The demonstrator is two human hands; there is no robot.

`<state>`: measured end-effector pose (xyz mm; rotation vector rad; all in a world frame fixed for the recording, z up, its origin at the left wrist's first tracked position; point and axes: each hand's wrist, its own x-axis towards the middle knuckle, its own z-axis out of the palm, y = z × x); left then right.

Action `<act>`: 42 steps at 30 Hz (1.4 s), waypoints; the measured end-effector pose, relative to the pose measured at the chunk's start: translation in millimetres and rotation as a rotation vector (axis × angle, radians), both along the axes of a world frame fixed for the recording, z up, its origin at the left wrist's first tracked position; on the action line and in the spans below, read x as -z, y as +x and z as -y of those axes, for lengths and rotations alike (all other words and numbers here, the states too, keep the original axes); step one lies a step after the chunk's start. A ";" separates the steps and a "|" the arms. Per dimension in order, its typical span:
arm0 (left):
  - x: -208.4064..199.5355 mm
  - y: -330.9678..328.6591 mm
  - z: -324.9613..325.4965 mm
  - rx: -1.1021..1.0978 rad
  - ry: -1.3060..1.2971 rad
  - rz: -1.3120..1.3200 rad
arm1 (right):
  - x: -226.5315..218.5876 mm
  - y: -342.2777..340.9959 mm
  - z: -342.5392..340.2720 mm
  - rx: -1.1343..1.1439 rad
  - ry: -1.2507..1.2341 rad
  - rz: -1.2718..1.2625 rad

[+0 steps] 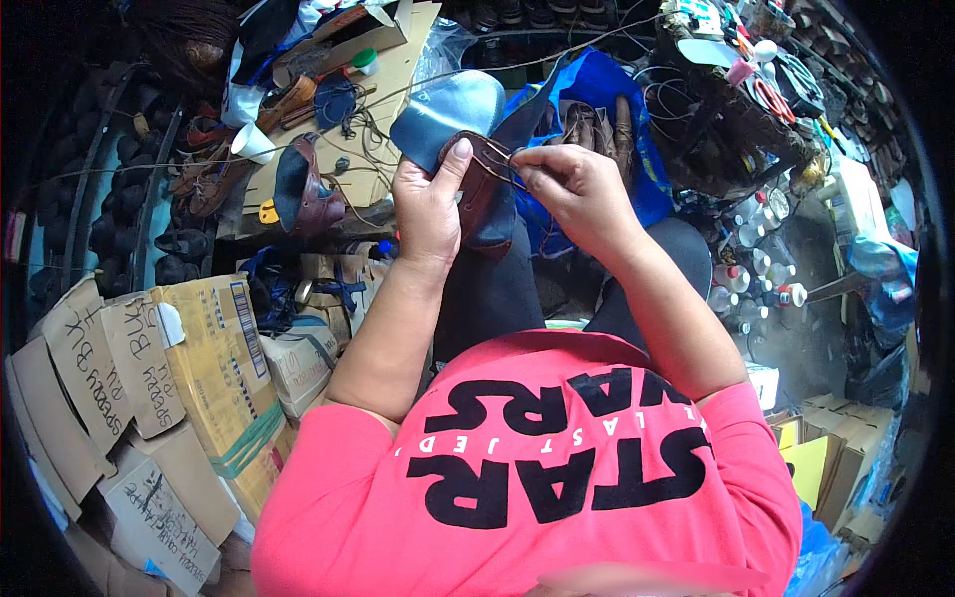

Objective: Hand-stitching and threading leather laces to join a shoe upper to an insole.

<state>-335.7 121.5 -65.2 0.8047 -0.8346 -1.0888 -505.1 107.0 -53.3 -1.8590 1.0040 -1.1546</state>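
Your L hand (pixel 433 204), at abt 11 o'clock in view, grips the brown leather shoe pc (pixel 482 204): thumb pressed on its front, other fingers mostly hidden behind, so can't tell exactly how they sit. The shoe pc is just above your L knee, toward 12, w/ a dark shiny panel (pixel 448 104) sticking up from it toward 11–12. Your R hand (pixel 577 189), at 1 o'clock, has thumb & index tog., clamped on a thin brown lace (pixel 497 150) that runs to the shoe pc; can't tell exactly how the other R fingers are curled. Behind the R hand, at 2, is a blue bag (pixel 652 179) w/ brown items in it. At 11 is a tan board (pixel 413 50); near its lower edge, at 10, sits another brown leather pc (pixel 308 194) w/ a yellow tab, & a white cup (pixel 252 144) is nearby, also at 10. Cardboard boxes (pixel 204 343) stack up from 9 to 8; small bottles (pixel 746 269) cluster on the floor at 3.
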 end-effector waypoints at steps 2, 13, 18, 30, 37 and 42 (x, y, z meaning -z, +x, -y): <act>1.6 2.3 -1.7 -0.030 -0.007 0.062 | 3.4 5.2 0.3 -0.002 0.012 -0.005; 9.6 8.3 -12.1 -0.168 -0.066 0.355 | 5.2 10.9 -4.6 -0.076 0.190 -0.093; 11.1 9.7 -13.1 -0.226 -0.107 0.498 | -1.6 -0.7 -1.9 -0.126 0.190 -0.205; 8.9 8.7 -17.5 -0.080 0.001 0.315 | -2.5 -41.8 -21.0 -0.228 0.315 -0.027; 11.3 2.7 -22.8 -0.086 0.028 0.336 | 5.6 -5.8 -13.5 -0.108 0.198 -0.102; 10.4 2.4 -27.2 -0.101 0.009 0.309 | 2.9 -3.0 -15.9 -0.083 0.189 -0.124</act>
